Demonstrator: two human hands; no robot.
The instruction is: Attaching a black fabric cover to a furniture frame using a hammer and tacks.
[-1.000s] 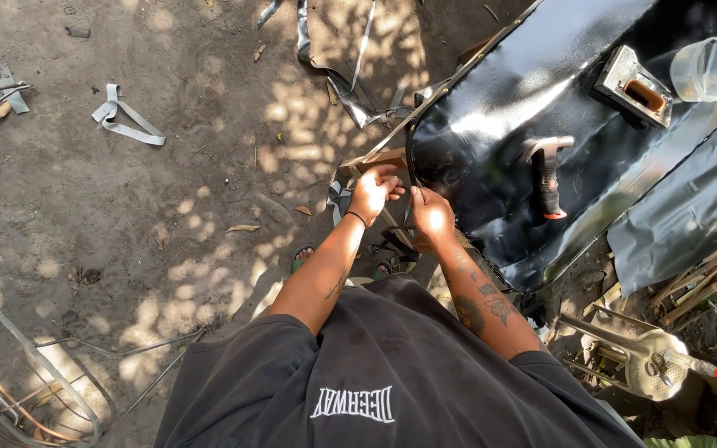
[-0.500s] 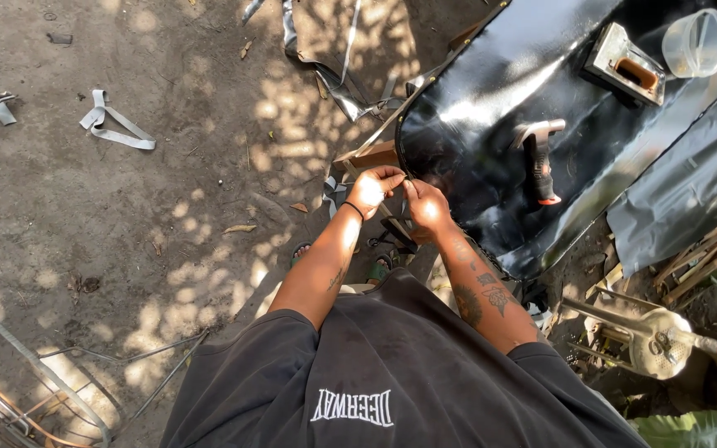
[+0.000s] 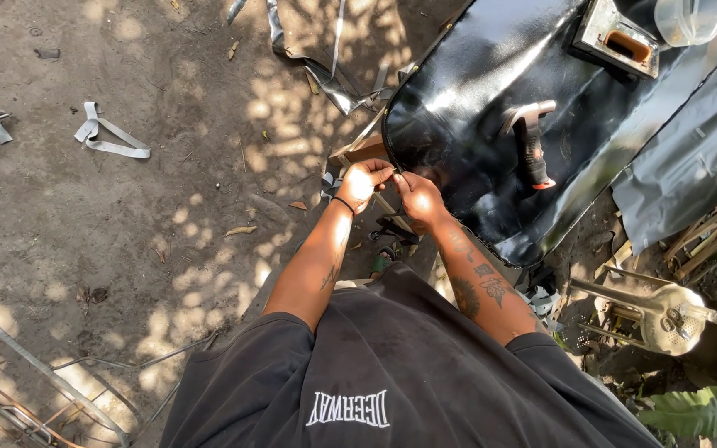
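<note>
Dirt yard, hands seemingly still pinching sheet edge

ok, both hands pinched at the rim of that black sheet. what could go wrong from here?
1. Cut fingers: left hand and right hand are bare, right at the thin edge of the black sheet.
2. The hammer lies loose on the glossy sheet and might slide if the sheet tips.
3. Metal strips and offcuts lie on the dirt nearby, so tripping or stepping on them is plausible.
</note>
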